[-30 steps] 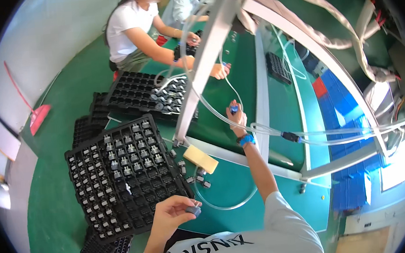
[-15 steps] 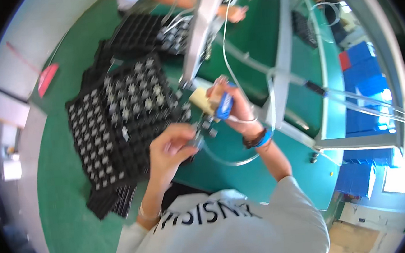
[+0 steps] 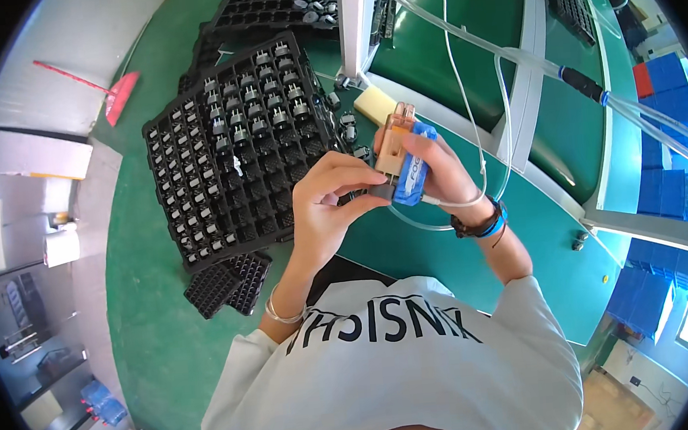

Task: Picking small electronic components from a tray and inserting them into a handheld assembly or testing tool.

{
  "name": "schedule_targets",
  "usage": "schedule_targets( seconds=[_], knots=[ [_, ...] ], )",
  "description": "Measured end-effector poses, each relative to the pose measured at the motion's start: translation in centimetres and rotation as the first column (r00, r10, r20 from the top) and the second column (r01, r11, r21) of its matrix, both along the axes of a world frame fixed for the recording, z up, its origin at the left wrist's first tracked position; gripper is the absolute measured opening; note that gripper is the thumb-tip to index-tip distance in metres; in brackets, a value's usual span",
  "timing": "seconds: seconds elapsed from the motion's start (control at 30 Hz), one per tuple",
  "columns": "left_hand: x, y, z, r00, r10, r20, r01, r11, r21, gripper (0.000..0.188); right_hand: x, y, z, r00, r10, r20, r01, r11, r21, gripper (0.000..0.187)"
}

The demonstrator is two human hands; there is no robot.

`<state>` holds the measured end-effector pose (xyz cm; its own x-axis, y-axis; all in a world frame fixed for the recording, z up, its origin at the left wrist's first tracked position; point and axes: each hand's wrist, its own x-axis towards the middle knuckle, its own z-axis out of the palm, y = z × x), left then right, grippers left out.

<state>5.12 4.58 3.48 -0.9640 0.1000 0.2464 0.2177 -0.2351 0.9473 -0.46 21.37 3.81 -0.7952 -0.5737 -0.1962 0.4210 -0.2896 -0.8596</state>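
Observation:
My right hand (image 3: 445, 166) grips a handheld tool with a tan block and a blue side (image 3: 412, 179); a thin white tube (image 3: 458, 203) runs from its lower end past my wrist. Between the thumb and fingertips of my left hand (image 3: 322, 196) is a small dark grey plug part (image 3: 379, 189), pressed against the tan block. Thin pins seem to run between part and block; fingers partly hide the contact. Just left of my hands lies a black tray (image 3: 272, 225) holding rows of small two-pinned plug parts (image 3: 279, 117), some of its pockets unfilled.
Loose plug parts (image 3: 348, 126) lie by the tray's right edge, near a pale yellow block (image 3: 374, 103). A metal post (image 3: 352, 24) stands beyond my hands. White tubing (image 3: 462, 68) hangs at the right. More black trays (image 3: 240, 281) lie below the main one.
My hands have come together, bringing the plug part from below the tool up against its tan block. The tool has turned in my right hand. The whole view has shifted.

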Motion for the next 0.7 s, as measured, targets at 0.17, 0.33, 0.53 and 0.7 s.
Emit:
schedule_targets(
  seconds=[0.17,0.33,0.53,0.7],
  knots=[
    [1.1,1.1,0.3,0.997,0.063,0.044,-0.062,0.998,-0.028,0.037,1.8,0.6,0.3,0.998,-0.058,-0.007,0.058,0.998,0.0,0.037],
    [0.6,1.2,0.0,0.997,0.03,-0.066,-0.037,0.994,-0.103,0.041,2.1,0.6,-0.1,0.995,-0.091,0.048,0.097,0.987,-0.126,0.039],
    [0.1,0.6,-0.6,0.996,-0.008,-0.092,-0.01,0.981,-0.193,0.044,1.6,0.1,-1.3,0.99,-0.128,0.054,0.133,0.985,-0.108,0.042],
    [0.0,0.2,0.1,0.971,-0.049,-0.233,-0.066,0.885,-0.46,0.045,3.0,-0.2,-2.6,0.973,-0.176,0.151,0.198,0.969,-0.147,0.038]
  ],
)
